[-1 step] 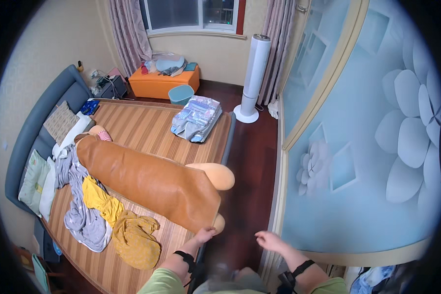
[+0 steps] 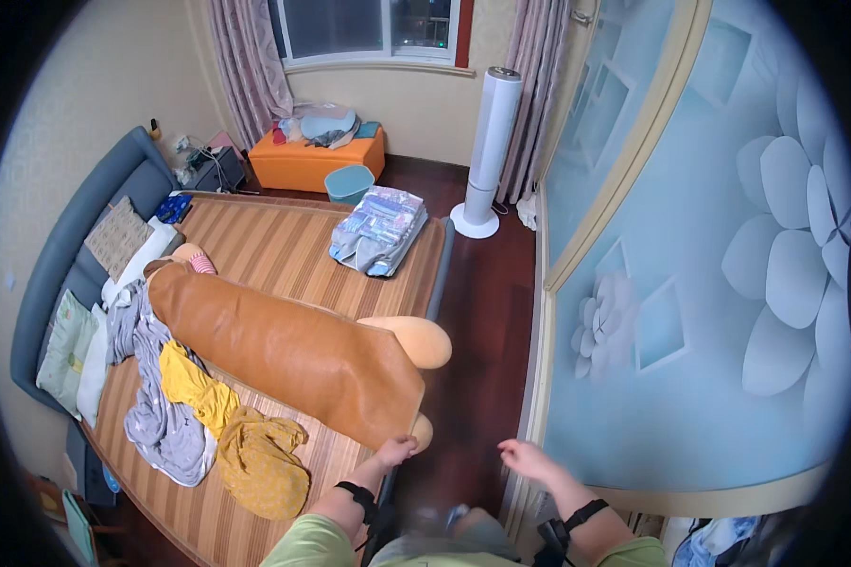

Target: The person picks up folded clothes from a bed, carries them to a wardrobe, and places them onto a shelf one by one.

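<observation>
A large brown leather-like sheet (image 2: 293, 345) lies lengthwise over a big plush toy on the bed, hiding most of it. One peach-coloured plush leg (image 2: 411, 342) sticks out past the sheet at the bed's foot, and a rounded plush foot (image 2: 424, 434) shows near my left hand. My left hand (image 2: 396, 451) is closed on the sheet's near corner, beside that foot. Off the bed, above the dark floor, my right hand (image 2: 528, 460) holds nothing; its fingers are loosely bent and a little apart.
Yellow cloths (image 2: 263, 463) and a grey blanket (image 2: 165, 439) lie on the bed's near side. Packed clothes (image 2: 378, 230) sit at its far corner. A white tower fan (image 2: 487, 156), an orange bench (image 2: 317, 168) and a teal bin (image 2: 349, 183) stand beyond. Frosted sliding doors (image 2: 652, 416) line the right.
My right hand has shifted slightly to the right and away from the bed. My left hand and the sheet stay in place.
</observation>
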A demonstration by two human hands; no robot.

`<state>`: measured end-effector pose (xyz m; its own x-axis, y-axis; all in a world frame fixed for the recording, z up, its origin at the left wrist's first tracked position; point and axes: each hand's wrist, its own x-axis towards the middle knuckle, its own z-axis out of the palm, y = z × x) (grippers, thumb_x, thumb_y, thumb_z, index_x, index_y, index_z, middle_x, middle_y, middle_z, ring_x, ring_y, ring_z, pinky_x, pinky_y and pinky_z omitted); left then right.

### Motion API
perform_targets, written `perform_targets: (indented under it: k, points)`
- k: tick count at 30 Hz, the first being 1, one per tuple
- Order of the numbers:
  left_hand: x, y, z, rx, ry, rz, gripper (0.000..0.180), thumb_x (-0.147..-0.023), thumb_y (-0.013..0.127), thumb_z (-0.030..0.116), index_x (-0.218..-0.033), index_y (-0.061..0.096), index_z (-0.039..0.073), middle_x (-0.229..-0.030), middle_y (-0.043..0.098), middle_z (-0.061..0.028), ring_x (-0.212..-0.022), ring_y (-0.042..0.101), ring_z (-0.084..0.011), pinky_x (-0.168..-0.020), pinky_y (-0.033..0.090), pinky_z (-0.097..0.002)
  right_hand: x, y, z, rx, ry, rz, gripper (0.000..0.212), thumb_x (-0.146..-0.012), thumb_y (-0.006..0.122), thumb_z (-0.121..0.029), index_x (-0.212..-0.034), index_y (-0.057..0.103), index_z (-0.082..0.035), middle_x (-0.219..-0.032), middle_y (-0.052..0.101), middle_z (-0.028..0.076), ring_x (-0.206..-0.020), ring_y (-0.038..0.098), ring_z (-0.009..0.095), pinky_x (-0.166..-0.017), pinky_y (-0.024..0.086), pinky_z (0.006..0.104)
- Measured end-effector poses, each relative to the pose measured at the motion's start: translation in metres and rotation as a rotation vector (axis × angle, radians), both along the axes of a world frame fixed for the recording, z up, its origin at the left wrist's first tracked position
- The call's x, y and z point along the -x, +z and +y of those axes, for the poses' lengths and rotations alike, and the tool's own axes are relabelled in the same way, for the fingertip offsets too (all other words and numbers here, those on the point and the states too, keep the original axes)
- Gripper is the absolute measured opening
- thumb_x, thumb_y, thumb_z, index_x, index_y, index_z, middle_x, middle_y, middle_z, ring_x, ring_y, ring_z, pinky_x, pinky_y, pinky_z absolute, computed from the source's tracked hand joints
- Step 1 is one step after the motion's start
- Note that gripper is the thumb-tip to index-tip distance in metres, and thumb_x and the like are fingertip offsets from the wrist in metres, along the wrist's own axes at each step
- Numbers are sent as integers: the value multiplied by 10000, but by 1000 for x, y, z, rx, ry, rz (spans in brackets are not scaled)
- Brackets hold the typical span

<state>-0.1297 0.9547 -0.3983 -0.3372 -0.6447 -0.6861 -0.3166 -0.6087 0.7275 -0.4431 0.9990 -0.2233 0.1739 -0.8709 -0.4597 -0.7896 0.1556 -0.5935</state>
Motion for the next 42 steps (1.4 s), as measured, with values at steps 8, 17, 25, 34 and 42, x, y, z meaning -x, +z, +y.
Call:
perform_targets:
  k: [8, 17, 25, 34, 42]
  points:
    - [68, 100, -160, -183, 413, 158, 386, -876, 516, 324, -1187, 502, 97, -1102, 603, -77, -933, 577, -192, -799, 442, -329, 142, -9, -95, 38, -487, -67, 285, -856, 536, -177, -1086, 589, -18, -967, 650, 156, -868, 632, 243, -782, 486, 325]
    - [90, 138, -338, -142, 807, 301, 343, -890, 478, 310, -1168, 492, 109, -1025, 613, -39, -943, 575, -182, -842, 407, -338, 227, 2, -337, 130, -344, -63, 258, -863, 525, -187, -1070, 607, -57, -935, 649, 163, -839, 631, 264, -759, 487, 333]
    - [81, 124, -437, -126, 1131, 367, 281, -849, 561, 341, -1032, 563, 128, -923, 624, -2, -890, 571, -147, -792, 419, -313, 188, -1, -581, 163, -21, -99, 273, -854, 556, -182, -1074, 596, -25, -942, 653, 148, -844, 628, 228, -761, 486, 314]
    - [89, 22, -505, -330, 1438, 513, 294, -874, 503, 313, -1107, 539, 138, -1029, 599, -29, -897, 539, -154, -782, 419, -310, 71, -4, -773, 54, 472, 66, 266, -827, 564, -160, -1045, 596, -12, -891, 653, 170, -834, 639, 286, -756, 499, 356]
    - [112, 14, -525, -399, 1530, 496, 340, -861, 569, 332, -1118, 511, 116, -1095, 568, -43, -956, 533, -171, -782, 444, -333, -64, -48, -907, 1, 964, 52, 436, -795, 589, -142, -1198, 489, -10, -1089, 571, 217, -1043, 543, 337, -887, 434, 386]
